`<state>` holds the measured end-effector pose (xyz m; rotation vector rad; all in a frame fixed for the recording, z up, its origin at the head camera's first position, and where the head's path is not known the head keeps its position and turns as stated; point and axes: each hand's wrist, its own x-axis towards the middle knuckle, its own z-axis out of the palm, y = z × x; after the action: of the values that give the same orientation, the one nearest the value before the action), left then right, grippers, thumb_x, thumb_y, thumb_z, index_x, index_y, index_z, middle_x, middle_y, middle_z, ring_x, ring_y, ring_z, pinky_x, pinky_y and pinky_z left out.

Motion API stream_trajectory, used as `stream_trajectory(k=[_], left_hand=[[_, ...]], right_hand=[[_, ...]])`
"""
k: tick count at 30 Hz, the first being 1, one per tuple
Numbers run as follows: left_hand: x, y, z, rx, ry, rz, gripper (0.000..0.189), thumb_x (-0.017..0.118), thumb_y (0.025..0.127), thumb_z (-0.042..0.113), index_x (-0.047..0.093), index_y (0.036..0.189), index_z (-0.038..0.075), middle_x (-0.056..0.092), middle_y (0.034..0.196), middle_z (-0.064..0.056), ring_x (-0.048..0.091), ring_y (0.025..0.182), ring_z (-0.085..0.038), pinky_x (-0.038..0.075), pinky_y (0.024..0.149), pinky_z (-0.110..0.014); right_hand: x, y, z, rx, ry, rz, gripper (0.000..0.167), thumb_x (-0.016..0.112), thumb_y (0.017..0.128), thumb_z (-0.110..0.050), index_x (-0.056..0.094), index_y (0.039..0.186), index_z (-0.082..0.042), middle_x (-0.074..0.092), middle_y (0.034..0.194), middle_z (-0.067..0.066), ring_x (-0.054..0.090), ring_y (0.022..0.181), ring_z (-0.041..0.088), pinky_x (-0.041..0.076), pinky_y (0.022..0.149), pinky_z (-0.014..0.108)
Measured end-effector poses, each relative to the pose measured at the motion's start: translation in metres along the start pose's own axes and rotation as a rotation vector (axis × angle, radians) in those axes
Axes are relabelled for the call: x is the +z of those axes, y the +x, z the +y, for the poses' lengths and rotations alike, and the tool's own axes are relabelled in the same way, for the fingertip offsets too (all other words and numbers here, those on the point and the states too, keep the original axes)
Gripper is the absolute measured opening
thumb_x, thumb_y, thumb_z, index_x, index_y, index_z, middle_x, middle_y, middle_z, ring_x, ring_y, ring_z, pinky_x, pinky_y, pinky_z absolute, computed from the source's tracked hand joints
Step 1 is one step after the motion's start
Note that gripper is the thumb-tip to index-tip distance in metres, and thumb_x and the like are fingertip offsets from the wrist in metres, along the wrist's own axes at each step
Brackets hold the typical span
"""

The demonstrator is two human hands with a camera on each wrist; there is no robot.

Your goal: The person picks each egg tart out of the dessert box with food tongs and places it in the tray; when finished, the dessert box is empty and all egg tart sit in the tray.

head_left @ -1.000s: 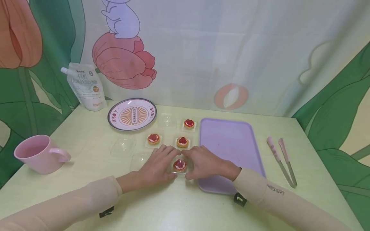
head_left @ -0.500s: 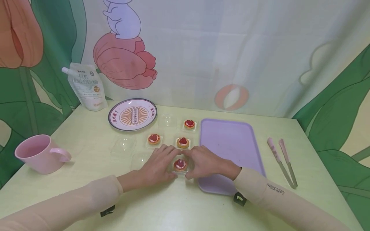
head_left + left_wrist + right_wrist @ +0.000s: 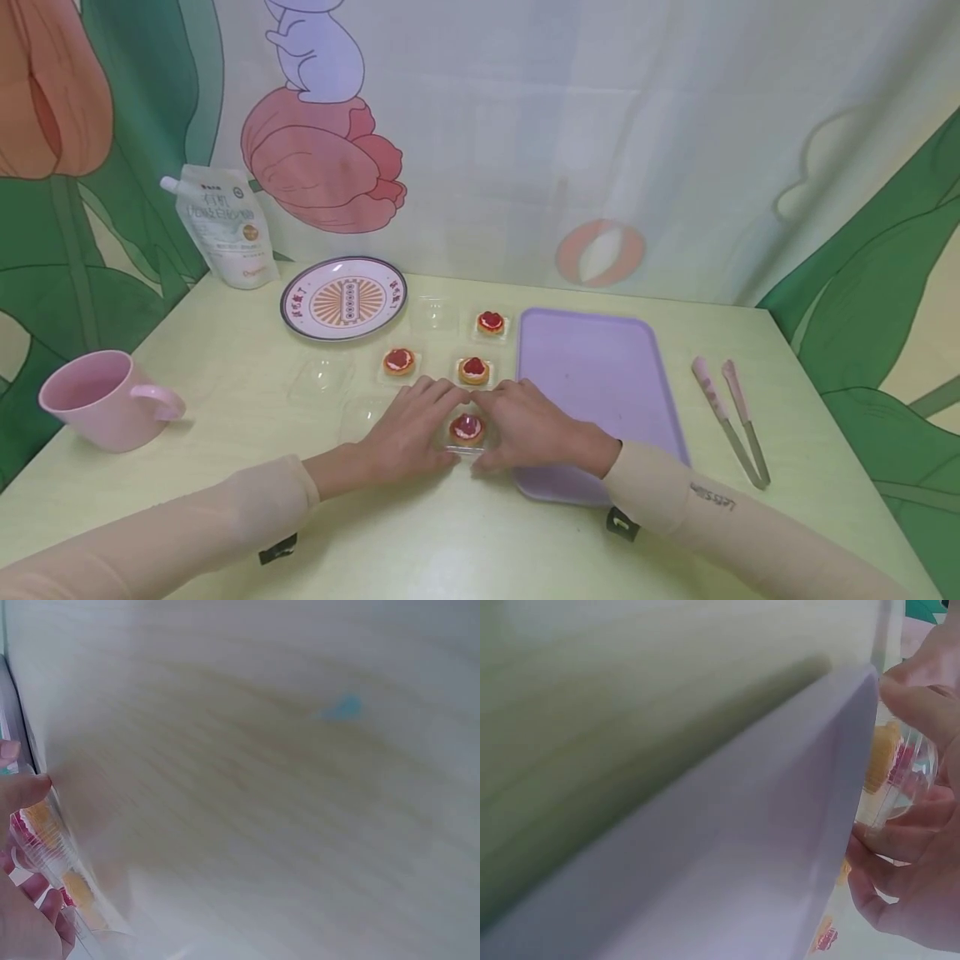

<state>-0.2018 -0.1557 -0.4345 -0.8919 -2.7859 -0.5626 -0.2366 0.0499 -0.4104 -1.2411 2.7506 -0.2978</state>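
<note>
Next to the tray [image 3: 592, 367], left hand [image 3: 405, 433] and right hand [image 3: 534, 427] grip a box [image 3: 467, 451], closing it I reckon, so it probably wants even edge pressure next.

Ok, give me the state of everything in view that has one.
Box: covered; whether latched, can't tell
Left hand: curled round the box's left side
Right hand: curled round the box's right side
Far tart: uncovered
Left tart: uncovered
Middle tart: uncovered
Far lid: off
Left lid: off
Near lid: off, partly hidden
Plate: face up
Mug: upright
Pouch: standing
Tray: lying flat
Tongs: spread open
</note>
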Motion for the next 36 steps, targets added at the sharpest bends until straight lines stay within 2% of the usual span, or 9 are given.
stream_trajectory(k=[6, 12, 17, 21, 28, 33, 36], left_hand=[[0.000, 0.000, 0.000, 0.013, 0.019, 0.009, 0.070, 0.091, 0.069, 0.029, 0.056, 0.128, 0.017, 0.061, 0.117, 0.000, 0.049, 0.104, -0.019, 0.044, 0.088, -0.036], [0.005, 0.000, -0.002, 0.061, 0.049, 0.060, 0.071, 0.090, 0.068, 0.037, 0.057, 0.127, 0.018, 0.062, 0.114, 0.001, 0.051, 0.102, -0.018, 0.044, 0.085, -0.034], [0.007, 0.000, -0.002, 0.071, 0.062, 0.077, 0.071, 0.090, 0.068, 0.038, 0.057, 0.127, 0.018, 0.062, 0.114, 0.002, 0.051, 0.102, -0.018, 0.044, 0.084, -0.034], [0.009, -0.001, -0.002, 0.067, 0.058, 0.082, 0.071, 0.091, 0.067, 0.037, 0.057, 0.127, 0.018, 0.062, 0.114, 0.002, 0.051, 0.102, -0.018, 0.044, 0.085, -0.034], [0.010, -0.002, -0.002, 0.057, 0.047, 0.090, 0.071, 0.091, 0.066, 0.035, 0.057, 0.126, 0.018, 0.062, 0.115, 0.002, 0.051, 0.101, -0.018, 0.045, 0.085, -0.034], [0.011, -0.001, -0.001, 0.051, 0.046, 0.096, 0.071, 0.092, 0.065, 0.035, 0.057, 0.125, 0.018, 0.062, 0.115, 0.002, 0.051, 0.101, -0.017, 0.045, 0.084, -0.034], [0.011, -0.001, -0.001, 0.048, 0.043, 0.095, 0.071, 0.092, 0.065, 0.036, 0.057, 0.124, 0.018, 0.062, 0.114, 0.001, 0.051, 0.101, -0.017, 0.044, 0.083, -0.033]], right_hand=[[0.001, -0.001, -0.002, 0.001, -0.038, 0.016, 0.079, 0.084, 0.072, -0.044, 0.057, 0.137, -0.009, 0.073, 0.109, 0.001, 0.062, 0.106, 0.025, 0.045, 0.089, 0.041], [0.001, -0.003, -0.002, -0.027, -0.052, 0.029, 0.074, 0.081, 0.074, -0.041, 0.057, 0.137, -0.011, 0.072, 0.122, 0.003, 0.061, 0.111, 0.026, 0.043, 0.088, 0.040], [0.000, -0.004, -0.001, -0.027, -0.039, 0.025, 0.075, 0.079, 0.073, -0.042, 0.057, 0.139, -0.013, 0.072, 0.123, 0.003, 0.061, 0.110, 0.024, 0.043, 0.088, 0.040], [0.001, -0.005, 0.000, -0.030, -0.019, 0.031, 0.075, 0.077, 0.073, -0.042, 0.057, 0.139, -0.014, 0.073, 0.116, 0.001, 0.061, 0.103, 0.021, 0.042, 0.085, 0.038], [0.002, -0.003, 0.004, -0.067, 0.000, 0.066, 0.071, 0.076, 0.070, -0.042, 0.061, 0.134, -0.014, 0.069, 0.086, -0.008, 0.054, 0.081, 0.011, 0.041, 0.076, 0.033], [0.001, -0.001, 0.007, -0.090, 0.019, 0.071, 0.065, 0.078, 0.068, -0.040, 0.065, 0.127, -0.014, 0.062, 0.072, -0.008, 0.048, 0.070, 0.008, 0.039, 0.069, 0.030], [0.001, 0.000, 0.008, -0.103, 0.034, 0.067, 0.056, 0.078, 0.068, -0.039, 0.067, 0.118, -0.016, 0.059, 0.068, -0.006, 0.046, 0.066, 0.007, 0.038, 0.065, 0.028]])
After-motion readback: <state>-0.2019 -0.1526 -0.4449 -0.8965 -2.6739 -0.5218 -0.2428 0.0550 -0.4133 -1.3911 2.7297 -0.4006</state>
